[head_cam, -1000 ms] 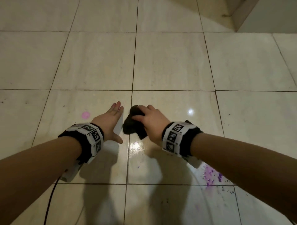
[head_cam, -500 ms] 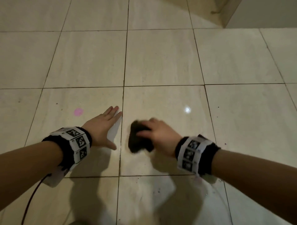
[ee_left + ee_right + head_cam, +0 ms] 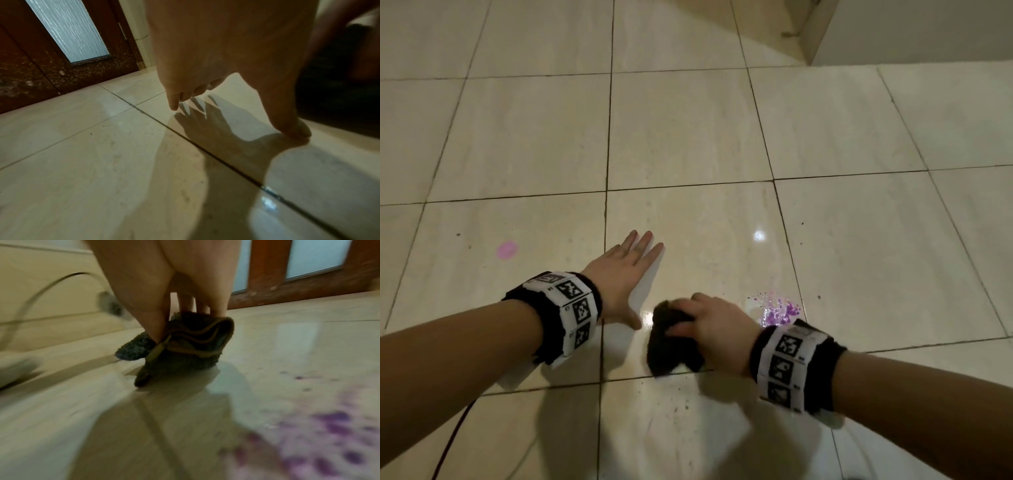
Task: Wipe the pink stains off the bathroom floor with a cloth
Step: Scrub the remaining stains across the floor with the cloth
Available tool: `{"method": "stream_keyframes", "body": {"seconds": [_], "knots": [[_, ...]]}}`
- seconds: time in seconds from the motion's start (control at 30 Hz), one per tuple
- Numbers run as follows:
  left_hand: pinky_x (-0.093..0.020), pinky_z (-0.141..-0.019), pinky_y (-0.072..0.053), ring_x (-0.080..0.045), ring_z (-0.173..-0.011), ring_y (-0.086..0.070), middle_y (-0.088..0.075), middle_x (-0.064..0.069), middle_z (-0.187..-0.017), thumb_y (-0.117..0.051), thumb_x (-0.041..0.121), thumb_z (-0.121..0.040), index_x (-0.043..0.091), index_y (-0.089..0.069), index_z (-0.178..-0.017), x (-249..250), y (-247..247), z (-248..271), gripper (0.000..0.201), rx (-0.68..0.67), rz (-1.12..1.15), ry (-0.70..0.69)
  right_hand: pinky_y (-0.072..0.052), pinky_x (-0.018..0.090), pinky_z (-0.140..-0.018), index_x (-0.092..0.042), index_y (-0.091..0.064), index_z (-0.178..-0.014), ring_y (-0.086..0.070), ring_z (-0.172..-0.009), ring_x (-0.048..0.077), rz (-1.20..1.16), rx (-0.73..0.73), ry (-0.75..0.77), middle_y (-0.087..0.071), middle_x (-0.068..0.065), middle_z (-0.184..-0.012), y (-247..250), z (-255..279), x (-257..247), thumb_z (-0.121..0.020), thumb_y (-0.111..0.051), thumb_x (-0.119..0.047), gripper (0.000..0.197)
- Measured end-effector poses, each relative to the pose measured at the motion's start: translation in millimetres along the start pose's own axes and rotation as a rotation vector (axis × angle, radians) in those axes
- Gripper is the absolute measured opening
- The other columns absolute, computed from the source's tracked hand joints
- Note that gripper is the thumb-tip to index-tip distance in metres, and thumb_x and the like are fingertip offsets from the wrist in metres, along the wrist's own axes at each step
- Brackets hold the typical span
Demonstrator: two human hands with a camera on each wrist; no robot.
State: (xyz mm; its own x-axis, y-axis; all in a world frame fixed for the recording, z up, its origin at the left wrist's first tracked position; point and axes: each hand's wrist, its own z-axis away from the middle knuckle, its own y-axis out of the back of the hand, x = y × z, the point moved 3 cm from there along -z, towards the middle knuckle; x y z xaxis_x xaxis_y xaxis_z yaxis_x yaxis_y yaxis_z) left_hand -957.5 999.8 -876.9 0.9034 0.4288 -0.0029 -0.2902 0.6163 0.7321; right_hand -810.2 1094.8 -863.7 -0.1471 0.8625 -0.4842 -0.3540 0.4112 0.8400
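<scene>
A dark bunched cloth lies against the beige tiled floor, and my right hand grips it from above with curled fingers. Just right of that hand is a purple-pink splatter, with the cloth off it to the left. A small round pink stain sits on the tile to the left. My left hand is flat, fingers straight and spread, its thumb touching the floor beside the cloth.
A wooden door with frosted glass panes stands ahead. A wall corner rises at the far right. A dark cable trails from my left wrist. Wet sheen and dark specks mark the tile near the cloth.
My right hand has dragged the cloth back toward me and leftward, uncovering the purple-pink splatter at its right. The left hand has stayed flat on the floor.
</scene>
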Motion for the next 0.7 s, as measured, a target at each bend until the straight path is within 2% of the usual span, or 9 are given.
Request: {"method": "stream_keyframes", "body": {"seconds": [0.1,0.17,0.3,0.37,0.43,0.53,0.6,0.63,0.7], "knots": [[-0.035,-0.117,-0.001,-0.025,-0.141,0.024,0.034,-0.006,-0.15,-0.071,0.06,-0.068,0.019,0.027,-0.144,3.5,-0.2,-3.4,0.131,-0.017,0.035,0.03,-0.041,0.042,-0.099,-0.02,-0.053,-0.132,-0.042,-0.12,0.031,0.047,0.17,-0.288,-0.037,0.011,-0.144,42.0,-4.5,48.1,-0.084,-0.063,-0.014,0.049],[-0.034,-0.117,-0.002,-0.025,-0.141,0.025,0.036,-0.006,-0.149,-0.072,0.059,-0.068,0.018,0.027,-0.144,4.4,0.2,-5.8,0.132,-0.029,0.043,0.037,-0.036,0.039,-0.104,-0.026,-0.043,-0.139,-0.034,-0.126,0.027,0.128,0.153,-0.428,-0.027,0.007,-0.149,57.4,-1.4,77.3,-0.086,-0.058,-0.012,0.056],[-0.034,-0.117,-0.004,-0.025,-0.141,0.026,0.036,-0.006,-0.149,-0.072,0.059,-0.068,0.018,0.028,-0.144,4.9,0.0,-5.9,0.132,-0.035,0.034,0.041,-0.041,0.039,-0.099,-0.023,-0.043,-0.138,-0.037,-0.123,0.03,0.215,0.033,-0.347,-0.028,0.011,-0.147,43.3,9.0,72.9,-0.085,-0.06,-0.015,0.056],[-0.033,-0.117,-0.005,-0.024,-0.14,0.026,0.036,-0.006,-0.149,-0.072,0.058,-0.069,0.017,0.027,-0.144,5.6,-1.1,-5.1,0.131,-0.032,0.04,0.039,-0.051,0.038,-0.083,-0.021,-0.06,-0.121,-0.051,-0.105,0.032,0.228,0.016,-0.194,-0.047,0.014,-0.13,25.2,19.0,46.0,-0.075,-0.072,-0.019,0.047],[-0.032,-0.118,-0.006,-0.022,-0.141,0.025,0.038,-0.004,-0.147,-0.072,0.058,-0.069,0.016,0.026,-0.145,5.5,-1.0,-4.5,0.131,-0.022,0.043,0.027,-0.053,0.028,-0.059,-0.023,-0.072,-0.092,-0.058,-0.078,0.026,0.209,-0.017,-0.057,-0.061,0.009,-0.105,3.0,32.8,22.3,-0.056,-0.083,-0.029,0.037],[-0.032,-0.12,-0.004,-0.019,-0.142,0.024,0.043,0.003,-0.138,-0.071,0.06,-0.068,0.016,0.025,-0.145,5.3,-0.2,-5.3,0.131,0.006,0.015,-0.025,-0.049,0.022,-0.05,-0.025,-0.071,-0.083,-0.057,-0.067,0.021,0.134,-0.077,0.009,-0.063,0.003,-0.094,-17.0,45.6,12.3,-0.048,-0.083,-0.03,0.037],[-0.033,-0.12,-0.005,-0.018,-0.142,0.023,0.043,0.005,-0.138,-0.072,0.06,-0.068,0.016,0.025,-0.145,5.2,0.6,-6.5,0.131,0.016,0.014,-0.038,-0.053,0.029,-0.051,-0.019,-0.072,-0.087,-0.059,-0.07,0.026,0.028,-0.04,-0.02,-0.063,0.008,-0.094,-7.8,45.1,18.8,-0.049,-0.082,-0.02,0.04],[-0.033,-0.12,-0.004,-0.017,-0.142,0.023,0.041,0.005,-0.14,-0.072,0.059,-0.068,0.016,0.025,-0.145,5.7,1.3,-6.8,0.131,0.018,0.017,-0.04,-0.055,0.033,-0.057,-0.017,-0.072,-0.093,-0.061,-0.077,0.03,-0.006,0.002,-0.075,-0.062,0.011,-0.098,3.6,42.5,26.9,-0.053,-0.081,-0.016,0.041],[-0.03,-0.119,-0.002,-0.016,-0.142,0.024,0.04,0.005,-0.143,-0.073,0.057,-0.068,0.016,0.025,-0.145,8.9,1.5,-6.8,0.131,0.031,0.04,-0.048,-0.051,0.04,-0.083,-0.015,-0.066,-0.113,-0.054,-0.104,0.033,-0.016,0.171,-0.254,-0.055,0.014,-0.12,36.0,38.0,54.1,-0.071,-0.071,-0.012,0.042]]}}
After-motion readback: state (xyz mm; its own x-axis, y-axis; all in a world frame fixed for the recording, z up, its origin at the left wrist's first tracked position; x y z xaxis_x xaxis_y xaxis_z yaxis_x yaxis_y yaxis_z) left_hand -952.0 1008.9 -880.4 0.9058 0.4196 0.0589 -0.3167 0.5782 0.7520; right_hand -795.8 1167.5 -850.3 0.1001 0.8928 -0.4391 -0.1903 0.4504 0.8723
